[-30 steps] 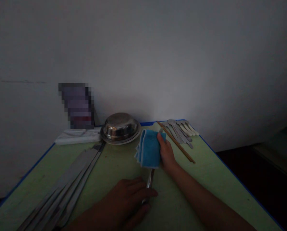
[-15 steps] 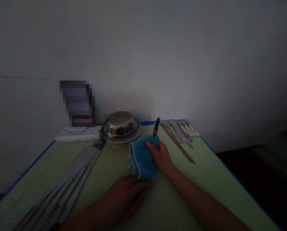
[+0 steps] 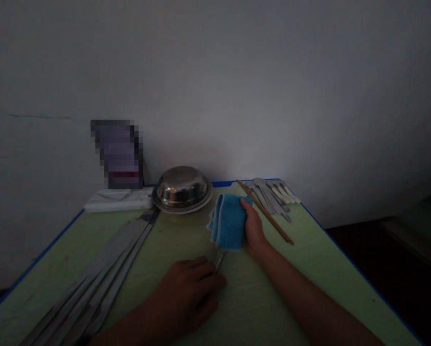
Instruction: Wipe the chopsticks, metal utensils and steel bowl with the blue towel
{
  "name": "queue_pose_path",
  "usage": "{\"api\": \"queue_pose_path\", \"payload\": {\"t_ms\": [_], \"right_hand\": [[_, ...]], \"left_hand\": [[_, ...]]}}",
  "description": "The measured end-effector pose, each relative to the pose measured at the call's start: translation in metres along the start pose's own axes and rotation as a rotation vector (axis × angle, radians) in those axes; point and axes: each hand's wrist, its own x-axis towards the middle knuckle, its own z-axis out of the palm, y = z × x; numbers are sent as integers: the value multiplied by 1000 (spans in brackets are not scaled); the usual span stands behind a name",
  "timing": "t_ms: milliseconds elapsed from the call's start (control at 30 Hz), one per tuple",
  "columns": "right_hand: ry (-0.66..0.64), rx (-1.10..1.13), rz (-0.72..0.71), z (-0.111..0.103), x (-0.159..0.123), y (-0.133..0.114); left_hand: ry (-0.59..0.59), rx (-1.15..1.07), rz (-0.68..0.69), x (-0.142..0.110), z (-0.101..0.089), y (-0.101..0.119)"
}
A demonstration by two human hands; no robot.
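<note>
My right hand [image 3: 254,227] grips a folded blue cloth [image 3: 232,223] with pale edging, thumb across its upper right corner. Out of the cloth's lower edge comes a thin metal knife handle [image 3: 220,262]. My left hand [image 3: 194,288] pinches the end of that handle, low over the table. The cloth wraps around the rest of the knife, so its blade is hidden. Just right of the cloth lies a pair of wooden chopsticks [image 3: 269,218].
An upturned metal bowl [image 3: 183,187] sits at the back. Several metal spoons and other cutlery [image 3: 271,197] lie back right. Long flat grey strips [image 3: 93,278] run along the left. A white folded item [image 3: 118,201] and a blurred-out panel [image 3: 120,154] stand by the wall.
The cloth and my right hand have shifted right and slightly up. The knife's dark blade, which stuck out above the cloth, is covered now, and its handle shows below.
</note>
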Motion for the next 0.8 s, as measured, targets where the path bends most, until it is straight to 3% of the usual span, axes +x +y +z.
{"api": "queue_pose_path", "payload": {"t_ms": [200, 333, 467, 800], "right_hand": [[3, -77, 24, 5, -5, -5], [67, 121, 130, 5, 0, -6], [28, 274, 250, 6, 2, -10], [-26, 254, 254, 6, -1, -10]], "left_hand": [[61, -43, -40, 1, 3, -1], [197, -61, -19, -1, 2, -3], [331, -108, -15, -1, 0, -5], [287, -138, 54, -8, -5, -1]]}}
